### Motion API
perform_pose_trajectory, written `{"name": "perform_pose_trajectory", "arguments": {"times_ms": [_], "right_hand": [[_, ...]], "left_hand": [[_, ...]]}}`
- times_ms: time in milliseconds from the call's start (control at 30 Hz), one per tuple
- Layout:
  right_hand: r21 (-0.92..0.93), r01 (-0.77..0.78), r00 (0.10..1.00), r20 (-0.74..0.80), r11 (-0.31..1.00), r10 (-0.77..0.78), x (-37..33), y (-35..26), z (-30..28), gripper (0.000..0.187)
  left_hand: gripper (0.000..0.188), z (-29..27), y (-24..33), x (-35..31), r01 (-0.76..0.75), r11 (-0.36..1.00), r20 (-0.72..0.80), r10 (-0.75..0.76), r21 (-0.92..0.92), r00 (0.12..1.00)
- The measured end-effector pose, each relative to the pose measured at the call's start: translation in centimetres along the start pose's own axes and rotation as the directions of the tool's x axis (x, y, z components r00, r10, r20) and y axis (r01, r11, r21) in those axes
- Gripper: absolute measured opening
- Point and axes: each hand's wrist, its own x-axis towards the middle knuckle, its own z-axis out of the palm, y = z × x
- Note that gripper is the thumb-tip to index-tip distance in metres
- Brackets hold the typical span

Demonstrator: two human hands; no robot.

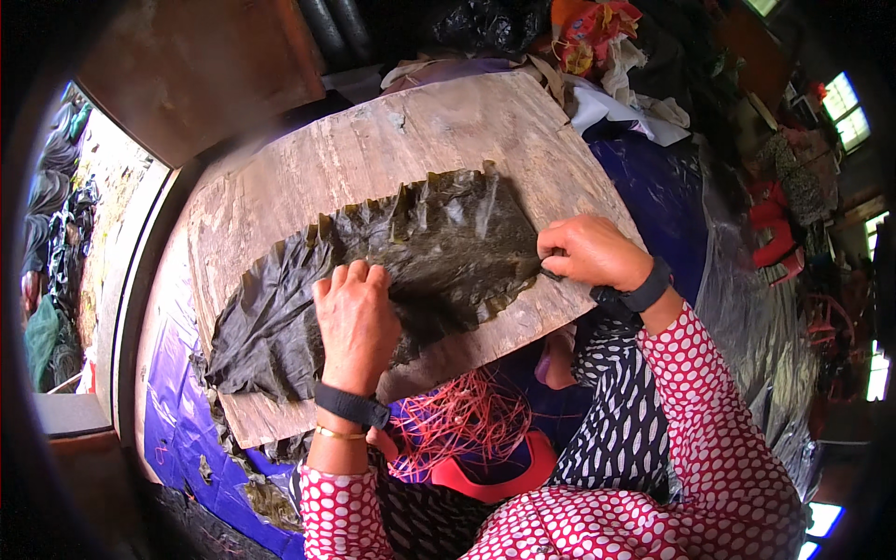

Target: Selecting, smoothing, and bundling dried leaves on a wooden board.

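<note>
One plywood board fills the middle of the frame, above blue sheeting. Across it lies one dark, ruffle-edged leafy sheet, its long axis rising from lower left toward upper right. Of two hands, the right hand pinches its right end; the left hand bends its fingers at the near edge (whether gripping, I can't tell), hiding part. Red strings tangle below centre.

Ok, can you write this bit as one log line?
left hand: on dark ruffled sheet; right hand: at sheet's right end; sheet: spread on wooden board; red strings: by board's near edge
</note>
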Motion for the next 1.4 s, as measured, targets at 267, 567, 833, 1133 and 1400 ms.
{"name": "perform_pose_trajectory", "arguments": {"times_ms": [267, 567, 833, 1133, 1400], "right_hand": [[0.142, -0.028, 0.968, -0.244, 0.989, 0.062, 2.1, -0.3, -0.3, 0.019], [0.681, -0.209, 0.906, -0.135, 0.702, 0.401, 6.8, 1.5, 1.6, 0.022], [0.525, -0.169, 0.941, -0.167, 0.834, 0.295, 8.1, 3.8, 3.2, 0.018], [0.374, -0.23, 0.913, -0.236, 0.898, 0.332, 7.7, 2.4, 3.2, 0.026], [0.059, 0.091, 0.946, -0.317, 0.994, -0.068, 5.1, -1.8, 2.1, 0.021]], "left_hand": [[0.022, -1.1, -0.7, -0.4, 0.073, 0.997, 0.013, -0.073, -0.025, 0.997], [0.021, 1.2, -0.8, -0.2, 0.084, 0.993, -0.084, -0.092, -0.085, 0.992], [0.013, 1.0, -1.0, -0.2, 0.109, 0.992, -0.065, -0.113, -0.068, 0.991], [0.011, 1.0, -1.5, -0.3, 0.133, 0.99, -0.104, -0.136, -0.04, 0.985], [0.025, -1.1, -2.6, -1.1, 0.214, 0.961, -0.053, -0.226, -0.176, 0.973]]}}
